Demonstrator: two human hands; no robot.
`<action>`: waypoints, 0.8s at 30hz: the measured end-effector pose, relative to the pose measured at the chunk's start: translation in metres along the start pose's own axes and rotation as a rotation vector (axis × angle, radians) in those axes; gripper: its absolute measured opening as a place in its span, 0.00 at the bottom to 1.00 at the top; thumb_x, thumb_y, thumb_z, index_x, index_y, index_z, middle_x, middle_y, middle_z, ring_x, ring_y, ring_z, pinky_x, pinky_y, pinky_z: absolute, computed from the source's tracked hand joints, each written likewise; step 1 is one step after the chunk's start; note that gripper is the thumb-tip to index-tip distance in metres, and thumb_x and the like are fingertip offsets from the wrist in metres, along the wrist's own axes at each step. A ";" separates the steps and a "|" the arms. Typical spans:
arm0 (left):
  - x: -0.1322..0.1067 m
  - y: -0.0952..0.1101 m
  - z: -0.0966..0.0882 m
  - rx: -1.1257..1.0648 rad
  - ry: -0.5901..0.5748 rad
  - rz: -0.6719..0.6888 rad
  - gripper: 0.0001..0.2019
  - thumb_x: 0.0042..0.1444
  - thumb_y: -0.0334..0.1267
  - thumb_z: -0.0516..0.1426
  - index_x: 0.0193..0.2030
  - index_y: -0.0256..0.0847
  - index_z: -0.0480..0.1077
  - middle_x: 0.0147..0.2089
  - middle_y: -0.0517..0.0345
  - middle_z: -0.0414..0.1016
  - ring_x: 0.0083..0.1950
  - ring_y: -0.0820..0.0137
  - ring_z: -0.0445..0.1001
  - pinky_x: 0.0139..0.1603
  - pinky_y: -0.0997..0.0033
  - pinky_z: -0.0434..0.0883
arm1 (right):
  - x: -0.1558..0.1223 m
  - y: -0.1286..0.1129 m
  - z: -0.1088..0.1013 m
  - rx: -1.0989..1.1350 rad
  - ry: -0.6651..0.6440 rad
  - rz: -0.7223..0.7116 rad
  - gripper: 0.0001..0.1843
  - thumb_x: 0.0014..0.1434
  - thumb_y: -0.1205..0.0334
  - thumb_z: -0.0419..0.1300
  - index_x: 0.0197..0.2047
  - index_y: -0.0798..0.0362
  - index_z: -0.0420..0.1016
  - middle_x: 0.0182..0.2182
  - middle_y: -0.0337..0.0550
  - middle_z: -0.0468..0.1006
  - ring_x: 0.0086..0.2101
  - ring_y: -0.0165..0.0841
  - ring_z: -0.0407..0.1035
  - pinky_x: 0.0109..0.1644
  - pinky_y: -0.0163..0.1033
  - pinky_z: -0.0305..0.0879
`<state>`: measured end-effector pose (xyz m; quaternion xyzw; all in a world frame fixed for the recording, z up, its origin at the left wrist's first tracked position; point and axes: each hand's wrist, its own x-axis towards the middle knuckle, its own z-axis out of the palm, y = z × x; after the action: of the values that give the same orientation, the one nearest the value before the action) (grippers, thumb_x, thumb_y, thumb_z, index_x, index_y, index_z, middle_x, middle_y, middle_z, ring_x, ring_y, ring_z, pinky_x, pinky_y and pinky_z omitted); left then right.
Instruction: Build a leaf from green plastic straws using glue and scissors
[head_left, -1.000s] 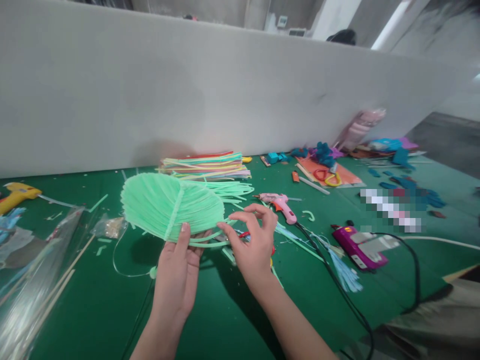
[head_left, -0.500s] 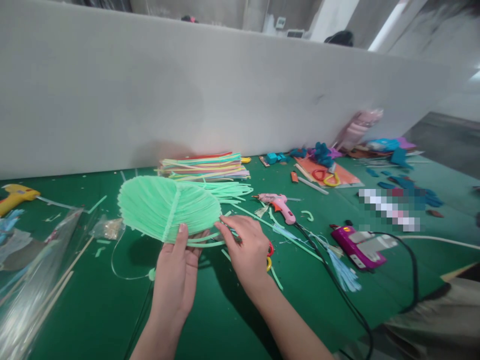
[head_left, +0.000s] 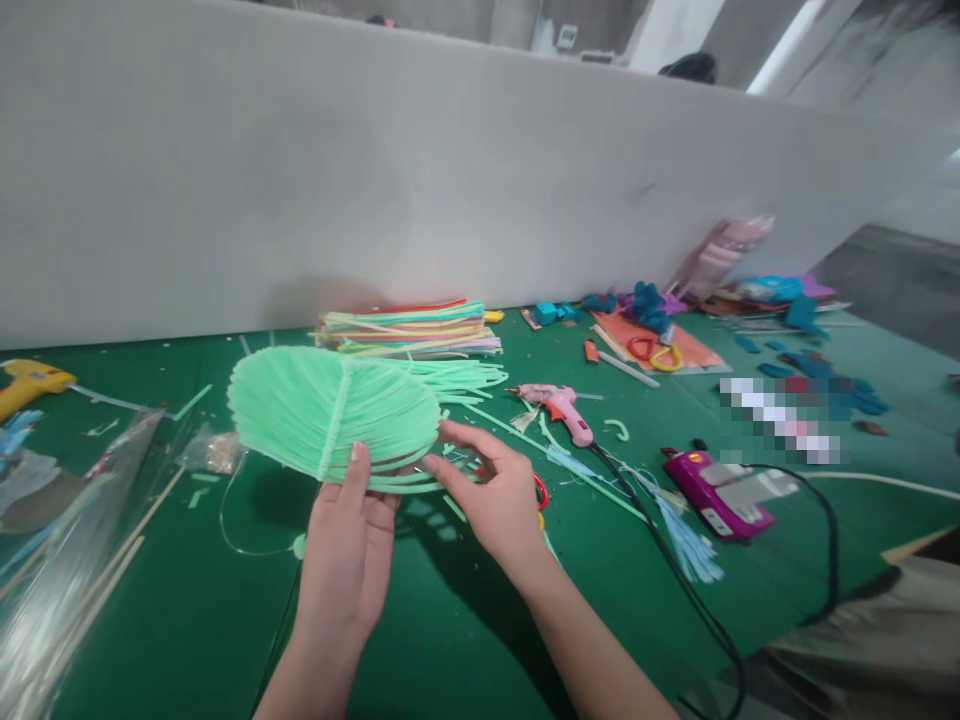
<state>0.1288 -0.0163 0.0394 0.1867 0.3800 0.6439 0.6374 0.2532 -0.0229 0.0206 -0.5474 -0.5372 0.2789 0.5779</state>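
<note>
The left hand (head_left: 349, 545) is pinching the green straw leaf (head_left: 334, 410) under its thumb, above the bench (head_left: 450, 640). The right hand (head_left: 499, 490) is pinching loose strands (head_left: 409, 482) beside that thumb. Gripping lightly is probably sparing them.

Left hand (head_left: 346, 545) clamped; right hand (head_left: 499, 492) extended

Left hand (head_left: 349, 560): fingers lie under the pale green leaf-shaped fan of plastic straws (head_left: 330, 410); only the thumb shows.
Yellow glue gun (head_left: 26, 383): cut by the left edge.
Red-handled scissors (head_left: 540, 490): mostly behind the right hand (head_left: 499, 495).
Pixelated patch (head_left: 784, 420): masks part of the green desk (head_left: 450, 640).
Pink object (head_left: 724, 250): blurred, unidentifiable.
</note>
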 end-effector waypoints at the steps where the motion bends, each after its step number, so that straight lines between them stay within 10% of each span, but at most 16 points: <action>1: 0.000 0.000 0.000 -0.001 -0.001 -0.001 0.12 0.62 0.36 0.60 0.51 0.38 0.77 0.50 0.49 0.82 0.51 0.64 0.80 0.53 0.66 0.77 | 0.000 0.001 0.000 -0.041 0.039 -0.054 0.15 0.55 0.63 0.69 0.47 0.48 0.81 0.43 0.40 0.84 0.44 0.37 0.78 0.49 0.40 0.73; 8: -0.002 -0.001 0.003 0.003 -0.009 -0.013 0.14 0.61 0.37 0.61 0.52 0.37 0.76 0.47 0.49 0.83 0.48 0.64 0.81 0.52 0.64 0.78 | -0.001 0.009 0.000 -0.393 0.194 -0.527 0.07 0.62 0.65 0.64 0.44 0.53 0.79 0.36 0.44 0.83 0.39 0.36 0.76 0.47 0.42 0.71; 24: -0.001 -0.001 0.001 0.056 -0.051 -0.082 0.13 0.58 0.32 0.63 0.50 0.41 0.77 0.50 0.51 0.82 0.50 0.64 0.80 0.50 0.68 0.79 | 0.000 0.013 0.000 -0.328 0.161 -0.490 0.07 0.63 0.65 0.63 0.45 0.52 0.77 0.40 0.44 0.83 0.41 0.34 0.77 0.48 0.39 0.74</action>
<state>0.1305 -0.0174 0.0391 0.2050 0.3887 0.6012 0.6674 0.2568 -0.0193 0.0084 -0.5078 -0.6437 -0.0037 0.5725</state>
